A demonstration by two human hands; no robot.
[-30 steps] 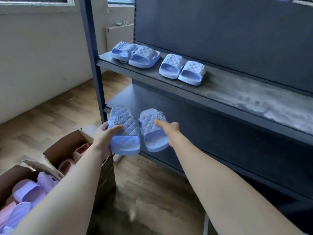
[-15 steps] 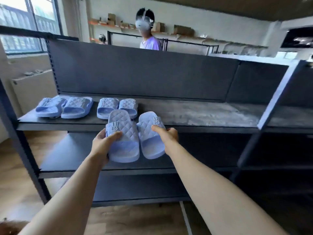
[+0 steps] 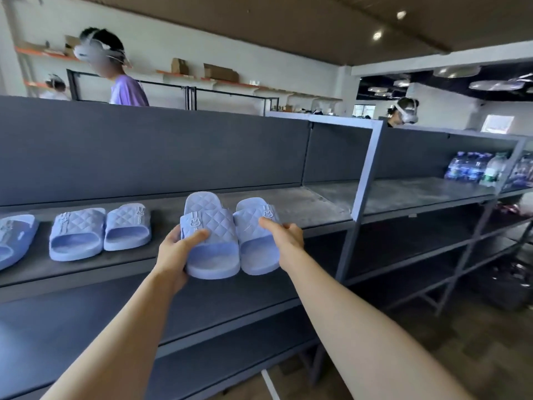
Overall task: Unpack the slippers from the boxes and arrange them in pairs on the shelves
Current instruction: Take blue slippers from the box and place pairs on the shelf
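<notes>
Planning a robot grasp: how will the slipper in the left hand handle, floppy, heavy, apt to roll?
Probably light: the left hand holds the slipper by one side only. Likely fairly stiff: its unsupported ends show no sag. Its broad flat shape should sit steady on the shelf.

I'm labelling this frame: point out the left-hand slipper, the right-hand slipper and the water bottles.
left-hand slipper (image 3: 219,226): head view, quilted strap.
right-hand slipper (image 3: 247,222): head view, quilted strap.
water bottles (image 3: 467,168): head view, blue labels.
</notes>
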